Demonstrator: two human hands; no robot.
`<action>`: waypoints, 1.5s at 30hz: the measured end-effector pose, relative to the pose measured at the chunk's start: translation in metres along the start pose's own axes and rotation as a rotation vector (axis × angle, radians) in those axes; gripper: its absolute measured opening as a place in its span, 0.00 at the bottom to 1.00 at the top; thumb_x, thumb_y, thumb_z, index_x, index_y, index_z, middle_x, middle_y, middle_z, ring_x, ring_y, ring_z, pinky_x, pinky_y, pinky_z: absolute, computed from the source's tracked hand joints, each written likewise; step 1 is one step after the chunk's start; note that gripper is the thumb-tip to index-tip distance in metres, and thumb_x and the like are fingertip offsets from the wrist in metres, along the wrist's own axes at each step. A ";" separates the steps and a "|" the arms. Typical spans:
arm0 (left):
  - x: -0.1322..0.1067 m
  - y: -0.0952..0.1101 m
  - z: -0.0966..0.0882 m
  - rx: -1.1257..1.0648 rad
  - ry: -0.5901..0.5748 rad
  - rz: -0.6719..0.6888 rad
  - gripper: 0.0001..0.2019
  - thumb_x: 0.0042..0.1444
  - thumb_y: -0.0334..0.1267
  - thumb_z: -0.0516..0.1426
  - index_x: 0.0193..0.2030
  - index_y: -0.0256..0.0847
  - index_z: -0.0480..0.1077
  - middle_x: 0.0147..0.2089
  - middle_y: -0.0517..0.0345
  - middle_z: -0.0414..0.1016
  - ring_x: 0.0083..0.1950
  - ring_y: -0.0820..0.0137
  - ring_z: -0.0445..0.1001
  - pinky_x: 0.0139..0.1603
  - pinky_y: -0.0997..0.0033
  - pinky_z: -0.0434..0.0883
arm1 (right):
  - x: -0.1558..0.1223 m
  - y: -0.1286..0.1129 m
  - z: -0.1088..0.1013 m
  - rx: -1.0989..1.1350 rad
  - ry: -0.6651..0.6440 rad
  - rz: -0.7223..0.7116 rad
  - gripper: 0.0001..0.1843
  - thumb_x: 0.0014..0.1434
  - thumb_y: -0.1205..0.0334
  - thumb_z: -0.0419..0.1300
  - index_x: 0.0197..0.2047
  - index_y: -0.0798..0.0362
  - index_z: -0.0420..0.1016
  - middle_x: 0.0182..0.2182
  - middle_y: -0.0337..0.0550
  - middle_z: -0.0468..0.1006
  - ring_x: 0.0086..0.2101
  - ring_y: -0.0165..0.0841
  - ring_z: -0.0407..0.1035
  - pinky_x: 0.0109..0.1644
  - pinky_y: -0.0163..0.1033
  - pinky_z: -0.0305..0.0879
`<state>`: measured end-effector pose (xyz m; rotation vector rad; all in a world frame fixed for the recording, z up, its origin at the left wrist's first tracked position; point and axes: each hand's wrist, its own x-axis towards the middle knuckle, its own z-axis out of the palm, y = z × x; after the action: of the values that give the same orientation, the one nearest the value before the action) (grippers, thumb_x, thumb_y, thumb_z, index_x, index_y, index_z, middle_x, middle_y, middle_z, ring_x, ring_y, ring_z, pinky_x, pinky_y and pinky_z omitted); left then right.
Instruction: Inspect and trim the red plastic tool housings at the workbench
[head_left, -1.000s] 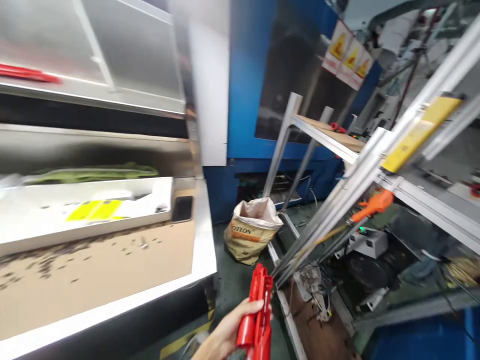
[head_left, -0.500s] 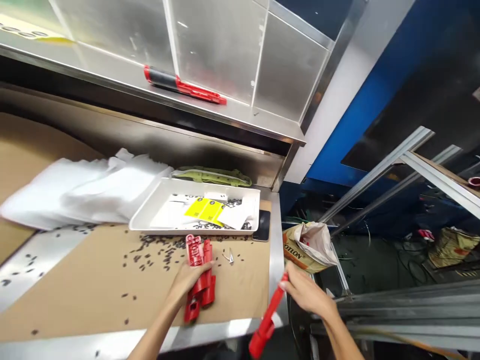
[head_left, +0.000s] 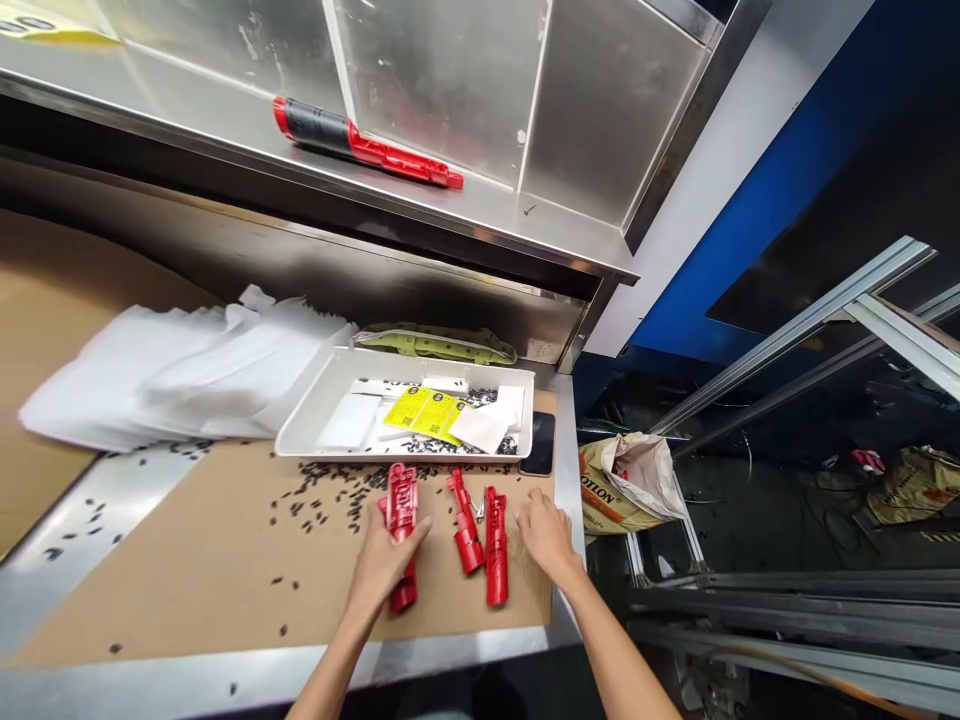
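head view: left hand (head_left: 386,560) rests palm-down on a stack of red plastic parts (head_left: 402,520) on the brown cardboard sheet (head_left: 187,570), fingers curled loosely over the stack, much as half a second ago. right hand (head_left: 546,532) now lies on the cardboard with fingers spread and nothing in them; half a second ago it gripped a long red part off the bench edge. two red parts now lie between the hands: one (head_left: 466,521) slightly tilted, one (head_left: 496,545) nearly straight, just beside each other, close to the right hand's fingertips. small dark pellets (head_left: 322,495) are scattered over the cardboard. white tray (head_left: 315,430) with yellow labels (head_left: 427,412) sits behind the parts. red-and-black tool (head_left: 360,145) lies on the steel shelf (head_left: 525,225) above.
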<state>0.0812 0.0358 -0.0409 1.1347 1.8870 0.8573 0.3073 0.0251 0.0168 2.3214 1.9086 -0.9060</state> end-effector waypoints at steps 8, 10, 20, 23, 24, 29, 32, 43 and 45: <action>-0.038 0.008 -0.007 -0.068 0.011 0.005 0.46 0.56 0.50 0.58 0.73 0.34 0.39 0.76 0.34 0.39 0.74 0.43 0.41 0.72 0.39 0.41 | -0.056 -0.006 0.061 0.236 -0.012 0.076 0.39 0.49 0.54 0.67 0.60 0.64 0.63 0.55 0.67 0.71 0.54 0.62 0.67 0.57 0.64 0.60; -0.059 0.007 -0.010 -0.128 -0.008 -0.003 0.48 0.54 0.56 0.58 0.72 0.32 0.42 0.74 0.32 0.42 0.74 0.45 0.44 0.73 0.43 0.42 | -0.054 -0.007 0.066 0.351 0.006 0.092 0.35 0.51 0.58 0.65 0.60 0.64 0.63 0.55 0.70 0.70 0.55 0.63 0.66 0.59 0.66 0.55; -0.121 0.050 0.019 -0.600 -0.489 -0.181 0.54 0.35 0.72 0.62 0.63 0.36 0.62 0.62 0.37 0.72 0.66 0.47 0.66 0.67 0.52 0.63 | -0.119 0.044 0.033 1.344 -0.214 -0.092 0.47 0.45 0.28 0.63 0.54 0.60 0.70 0.41 0.54 0.80 0.36 0.39 0.78 0.38 0.42 0.74; -0.137 0.082 0.013 -0.658 -0.644 -0.193 0.38 0.40 0.67 0.64 0.54 0.45 0.75 0.61 0.50 0.75 0.65 0.50 0.67 0.69 0.56 0.59 | -0.145 0.043 0.025 1.506 -0.277 -0.130 0.44 0.43 0.31 0.68 0.50 0.60 0.75 0.37 0.53 0.81 0.31 0.35 0.78 0.33 0.38 0.73; -0.143 0.091 0.009 -0.673 -0.684 -0.186 0.35 0.41 0.66 0.64 0.51 0.46 0.77 0.60 0.52 0.76 0.64 0.50 0.68 0.70 0.57 0.58 | -0.150 0.042 0.023 1.542 -0.294 -0.143 0.42 0.43 0.32 0.69 0.49 0.59 0.76 0.36 0.53 0.81 0.30 0.35 0.78 0.32 0.37 0.73; -0.169 0.118 -0.008 -0.753 -0.728 -0.173 0.31 0.45 0.61 0.65 0.53 0.47 0.77 0.52 0.53 0.81 0.59 0.53 0.73 0.66 0.60 0.64 | -0.163 0.039 0.018 1.762 -0.377 -0.229 0.35 0.44 0.39 0.72 0.46 0.60 0.78 0.35 0.53 0.82 0.30 0.36 0.80 0.30 0.36 0.75; -0.177 0.119 -0.011 -0.751 -0.668 -0.181 0.32 0.44 0.61 0.65 0.53 0.45 0.77 0.46 0.51 0.83 0.54 0.53 0.75 0.62 0.62 0.67 | -0.168 0.038 0.016 1.842 -0.421 -0.268 0.31 0.45 0.42 0.73 0.44 0.60 0.79 0.35 0.53 0.83 0.31 0.37 0.81 0.30 0.36 0.76; -0.172 0.107 -0.002 -0.678 -0.785 -0.181 0.38 0.42 0.67 0.63 0.57 0.48 0.74 0.42 0.54 0.84 0.42 0.56 0.77 0.41 0.65 0.73 | -0.187 0.036 0.019 1.901 -0.390 -0.293 0.33 0.51 0.40 0.69 0.52 0.56 0.76 0.35 0.50 0.83 0.30 0.35 0.80 0.30 0.33 0.74; -0.173 0.114 -0.003 -0.712 -0.767 -0.243 0.39 0.43 0.66 0.63 0.59 0.47 0.72 0.43 0.55 0.84 0.45 0.56 0.77 0.38 0.67 0.72 | -0.190 0.037 0.020 1.842 -0.357 -0.209 0.36 0.49 0.38 0.69 0.52 0.56 0.75 0.35 0.47 0.82 0.29 0.33 0.80 0.31 0.33 0.73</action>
<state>0.1796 -0.0793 0.1007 0.6252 0.9358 0.7175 0.3147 -0.1626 0.0691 1.6587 0.9620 -3.7665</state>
